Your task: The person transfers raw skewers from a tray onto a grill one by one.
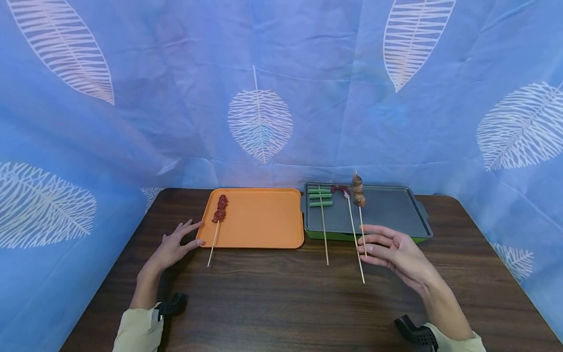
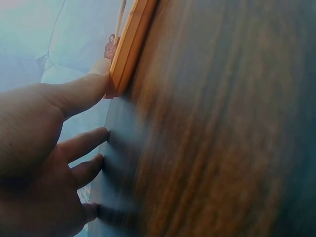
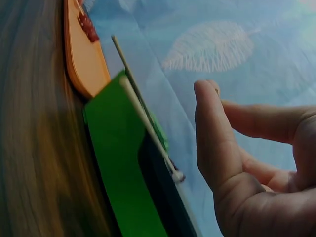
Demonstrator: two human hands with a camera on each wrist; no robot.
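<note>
My right hand [image 1: 396, 249] pinches the lower stick of a skewer of brown chunks [image 1: 358, 190] between thumb and fingers, over the front of a dark grey griddle plate [image 1: 391, 205] on a green base [image 3: 118, 158]. In the right wrist view the thumb and a fingertip meet. Just left of it, a skewer with dark purple pieces [image 1: 340, 188] lies on the griddle, its stick jutting past the front edge. On the left, my left hand [image 1: 172, 249] has its fingers spread, with thumb and index finger touching the left edge of an orange tray [image 1: 264, 220].
On the tray lies a skewer of red chunks [image 1: 220, 210], its stick overhanging the front rim. A skewer with green pieces [image 1: 320, 196] rests on the griddle's left side. The dark wooden table [image 1: 272, 303] extends in front; a blue leaf-patterned cloth [image 1: 308, 122] hangs behind.
</note>
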